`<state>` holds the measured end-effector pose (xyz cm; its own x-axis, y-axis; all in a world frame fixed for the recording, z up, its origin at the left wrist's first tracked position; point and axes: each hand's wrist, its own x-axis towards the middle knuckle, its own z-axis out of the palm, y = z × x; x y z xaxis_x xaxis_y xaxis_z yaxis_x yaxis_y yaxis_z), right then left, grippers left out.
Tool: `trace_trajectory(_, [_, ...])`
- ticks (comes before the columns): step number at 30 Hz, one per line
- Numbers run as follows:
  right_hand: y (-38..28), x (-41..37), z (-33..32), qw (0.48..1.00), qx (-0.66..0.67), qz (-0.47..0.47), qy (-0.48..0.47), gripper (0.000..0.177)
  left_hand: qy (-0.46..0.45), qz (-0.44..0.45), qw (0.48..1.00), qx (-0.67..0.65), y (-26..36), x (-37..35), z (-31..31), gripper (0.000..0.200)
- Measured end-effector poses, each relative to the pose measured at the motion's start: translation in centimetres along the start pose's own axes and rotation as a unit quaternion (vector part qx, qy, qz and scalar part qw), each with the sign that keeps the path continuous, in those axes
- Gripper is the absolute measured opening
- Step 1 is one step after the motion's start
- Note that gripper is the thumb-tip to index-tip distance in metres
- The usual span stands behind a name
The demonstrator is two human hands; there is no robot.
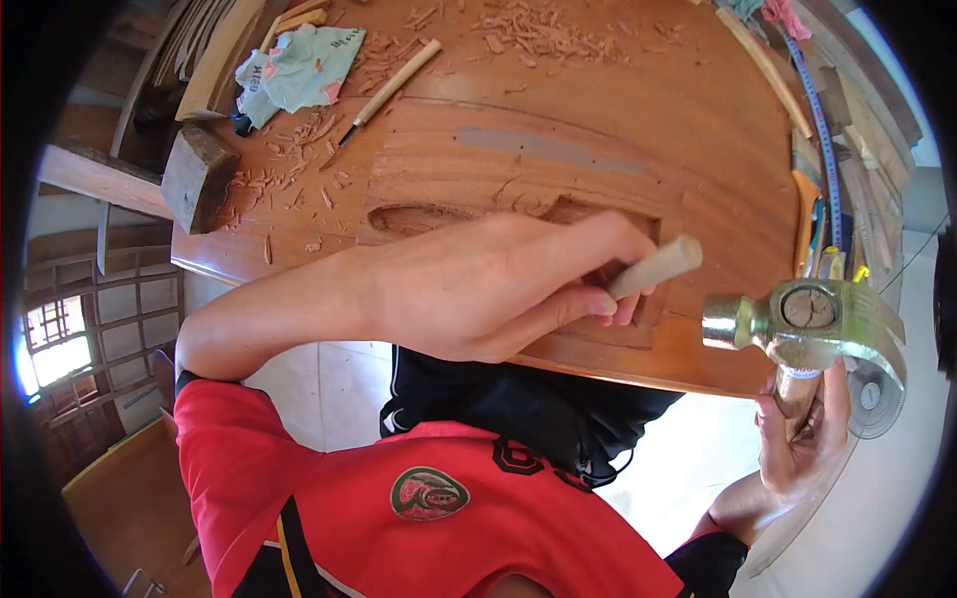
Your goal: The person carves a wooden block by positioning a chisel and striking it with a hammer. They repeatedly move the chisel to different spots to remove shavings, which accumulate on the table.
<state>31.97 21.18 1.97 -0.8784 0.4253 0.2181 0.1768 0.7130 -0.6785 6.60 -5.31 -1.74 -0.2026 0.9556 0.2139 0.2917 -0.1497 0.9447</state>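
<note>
My left hand (pixel 478 289) is closed around the pale round wooden handle of a chisel (pixel 660 267). The handle slants up to the right, and the hand hides the blade. Beneath the hand lies a brown wooden panel (pixel 498 149) with carved recesses: an oval groove (pixel 419 216) and a squarish cut (pixel 638 211), both partly covered. Off the table's right front edge, my right hand (pixel 809 439) grips a hammer (pixel 807 319) near its head. Its round striking face points left toward the chisel's handle end, with a gap between them.
Another wooden-handled carving chisel (pixel 399 80) lies at the back left beside a printed cloth (pixel 304 65). Wood shavings (pixel 543 35) are scattered over the table. A wooden block (pixel 197 174) sits at the left edge. Along the right edge are a measuring tape (pixel 812 100) and an orange-handled tool (pixel 805 219).
</note>
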Motion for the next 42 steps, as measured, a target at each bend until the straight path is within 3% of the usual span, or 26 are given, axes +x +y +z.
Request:
trace_trajectory(5, [-2.9,2.4,-0.6,0.992,-0.010,-0.127,-0.020,0.080,-0.002,-0.010,0.997,0.076,0.3,-0.5,0.4,0.025])
trace_trajectory(9, [-5.4,3.4,-2.3,0.956,-0.123,-0.251,-0.091,0.076,-0.015,0.046,0.983,0.176,-0.2,-1.0,1.5,0.033])
trace_trajectory(12, [-6.0,1.8,-2.6,0.961,-0.137,-0.232,-0.063,0.072,-0.024,0.108,0.963,0.247,-0.5,-1.5,1.8,0.035])
trace_trajectory(14, [-6.1,1.2,-2.8,0.952,-0.162,-0.243,-0.091,0.069,-0.021,0.157,0.945,0.287,-0.5,-1.9,2.3,0.033])
trace_trajectory(16, [-6.1,0.9,-2.4,0.949,-0.157,-0.249,-0.115,0.068,-0.014,0.241,0.886,0.396,-1.2,-2.5,2.9,0.034])
trace_trajectory(17, [-5.6,0.9,-2.3,0.952,-0.138,-0.243,-0.122,0.070,-0.010,0.281,0.849,0.447,-1.5,-2.7,2.9,0.035])
trace_trajectory(18, [-5.2,0.8,-2.3,0.956,-0.119,-0.237,-0.129,0.073,-0.024,0.297,0.846,0.442,-1.4,-2.7,2.3,0.029])
trace_trajectory(21, [-1.8,-1.2,-2.0,0.978,-0.052,-0.175,-0.099,0.077,0.077,0.289,0.883,0.363,-1.1,-3.4,0.9,0.025])
trace_trajectory(23, [-0.1,-3.1,-1.3,0.996,-0.004,-0.077,-0.045,0.074,0.119,0.194,0.942,0.248,-0.1,-3.7,0.0,0.021])
trace_trajectory(25, [0.8,-3.3,-0.5,0.997,0.070,-0.017,-0.025,0.073,0.197,0.116,0.950,0.211,1.2,-3.4,-0.2,0.021])
trace_trajectory(27, [1.6,-2.6,0.5,0.984,0.173,-0.010,-0.043,0.077,0.135,0.001,0.969,0.208,2.5,-3.0,-1.2,0.021])
trace_trajectory(29, [2.1,-2.7,1.3,0.990,0.141,0.027,-0.019,0.078,0.073,-0.085,0.969,0.220,3.2,-2.1,-1.8,0.021])
trace_trajectory(31, [2.4,-2.3,2.3,0.981,0.171,0.087,-0.005,0.079,0.006,-0.048,0.960,0.277,2.1,-1.1,-2.3,0.023])
trace_trajectory(35, [3.6,-1.5,4.2,0.957,0.265,0.120,0.002,0.082,-0.106,0.005,0.932,0.347,0.2,0.5,-2.9,0.028])
trace_trajectory(38, [3.8,-0.8,5.4,0.949,0.269,0.163,0.019,0.082,-0.165,0.006,0.926,0.341,-0.2,1.7,-3.0,0.026])
trace_trajectory(42, [4.0,0.3,6.4,0.940,0.274,0.198,0.037,0.082,-0.135,0.086,0.916,0.369,-1.2,3.2,-1.8,0.020])
